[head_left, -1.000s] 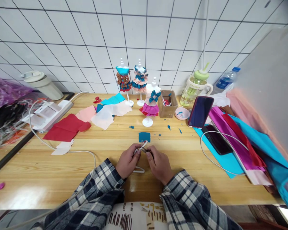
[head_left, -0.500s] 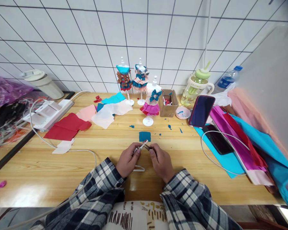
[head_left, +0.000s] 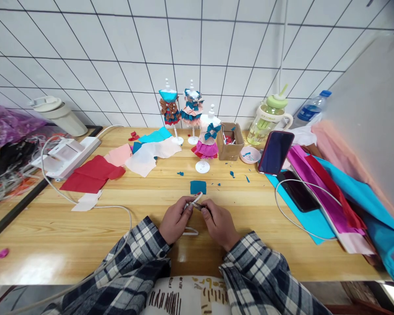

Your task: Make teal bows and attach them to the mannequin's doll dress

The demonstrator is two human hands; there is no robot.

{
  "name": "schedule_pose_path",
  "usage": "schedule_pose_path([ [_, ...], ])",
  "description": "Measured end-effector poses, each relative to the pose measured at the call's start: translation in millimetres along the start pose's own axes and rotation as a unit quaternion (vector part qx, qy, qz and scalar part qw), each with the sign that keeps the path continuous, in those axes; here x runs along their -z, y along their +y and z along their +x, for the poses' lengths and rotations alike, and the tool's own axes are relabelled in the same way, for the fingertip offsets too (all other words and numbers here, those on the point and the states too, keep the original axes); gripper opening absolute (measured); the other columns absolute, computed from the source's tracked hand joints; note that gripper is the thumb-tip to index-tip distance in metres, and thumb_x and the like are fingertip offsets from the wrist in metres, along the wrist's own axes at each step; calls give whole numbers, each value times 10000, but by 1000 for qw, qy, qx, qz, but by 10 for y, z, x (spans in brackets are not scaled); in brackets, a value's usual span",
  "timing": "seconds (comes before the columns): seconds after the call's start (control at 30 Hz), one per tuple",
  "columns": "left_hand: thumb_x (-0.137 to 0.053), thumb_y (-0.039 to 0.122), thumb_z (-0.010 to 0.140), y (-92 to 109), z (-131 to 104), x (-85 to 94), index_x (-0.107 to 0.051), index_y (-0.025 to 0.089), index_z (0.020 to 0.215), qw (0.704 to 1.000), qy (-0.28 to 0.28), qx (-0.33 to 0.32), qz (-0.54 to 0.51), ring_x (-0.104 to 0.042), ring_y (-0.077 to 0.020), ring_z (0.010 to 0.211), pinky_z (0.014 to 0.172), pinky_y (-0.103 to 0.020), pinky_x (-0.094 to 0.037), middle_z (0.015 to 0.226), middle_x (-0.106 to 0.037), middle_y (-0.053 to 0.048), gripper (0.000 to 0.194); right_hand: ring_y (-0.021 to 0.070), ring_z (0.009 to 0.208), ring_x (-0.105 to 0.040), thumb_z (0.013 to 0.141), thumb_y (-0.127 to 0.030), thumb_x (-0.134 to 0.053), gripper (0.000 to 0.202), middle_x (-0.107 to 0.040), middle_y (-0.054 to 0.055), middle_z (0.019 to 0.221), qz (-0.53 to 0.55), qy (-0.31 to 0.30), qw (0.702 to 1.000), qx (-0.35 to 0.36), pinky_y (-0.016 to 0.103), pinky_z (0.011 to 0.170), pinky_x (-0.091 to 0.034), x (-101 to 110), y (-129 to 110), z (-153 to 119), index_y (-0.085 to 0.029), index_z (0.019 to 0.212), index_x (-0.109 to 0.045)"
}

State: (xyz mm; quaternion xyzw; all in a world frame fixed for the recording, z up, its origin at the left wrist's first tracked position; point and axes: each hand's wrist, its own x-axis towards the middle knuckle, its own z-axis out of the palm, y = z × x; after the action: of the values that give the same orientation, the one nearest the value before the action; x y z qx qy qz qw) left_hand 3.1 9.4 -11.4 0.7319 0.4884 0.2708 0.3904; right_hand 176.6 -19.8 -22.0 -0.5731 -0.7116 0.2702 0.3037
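Observation:
My left hand [head_left: 176, 221] is closed, its thumb and fingers pinching a narrow white strip [head_left: 198, 197]. One end bends up past the fingertips with a bit of red beside it, and a white loop [head_left: 191, 231] shows below the same hand. In my closed right hand [head_left: 221, 223] is a small dark metal tool [head_left: 199, 206], its tip against the white strip; the fingers hide most of it, so its kind is unclear. Just beyond both hands a teal fabric rectangle [head_left: 198, 187] lies flat. Past it stands a mini dress form [head_left: 211, 134] with a teal bow and pink skirt.
Two more dressed forms [head_left: 169, 107] stand by the wall, near a cardboard box [head_left: 230, 142] and a pink dish [head_left: 250, 154]. Fabric pieces [head_left: 92, 173] lie left. A propped phone [head_left: 276, 152], flat phone [head_left: 298, 191] and cable sit right. Teal scraps dot the table.
My right hand's tool has tilted and shifted slightly left, so its tip now meets the white strip. The strip's end looks more bent. My left hand has barely moved.

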Motion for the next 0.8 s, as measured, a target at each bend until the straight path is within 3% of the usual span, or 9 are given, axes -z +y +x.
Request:
schedule_pose_path([
  [0.4,-389,368,940,-35,1,-14,-541,198,1162,1000,-4,3,-28,-521,-146,630,609,-241,-402,701,-574,6,318,174,749,-623,961,-358,-340,258,-675,12,843,-5,-3,1000,0,259,655,-385,-14,18,-9,-226,1018,-554],
  [0.63,-429,389,926,-94,25,-65,-538,178,1070,983,24,36,-181,-450,-121,595,579,-227,-367,637,-485,41,278,173,735,-624,959,-354,-344,248,-671,8,842,9,16,1000,-5,265,642,-394,-26,29,5,-225,1031,-544],
  [0.8,-417,398,931,-87,45,-63,-525,163,1044,975,36,45,-216,-425,-112,574,588,-227,-355,600,-460,53,282,168,783,-629,945,-365,-374,290,-670,40,950,100,129,986,-29,269,692,-457,-39,64,-17,-196,1147,-494],
])
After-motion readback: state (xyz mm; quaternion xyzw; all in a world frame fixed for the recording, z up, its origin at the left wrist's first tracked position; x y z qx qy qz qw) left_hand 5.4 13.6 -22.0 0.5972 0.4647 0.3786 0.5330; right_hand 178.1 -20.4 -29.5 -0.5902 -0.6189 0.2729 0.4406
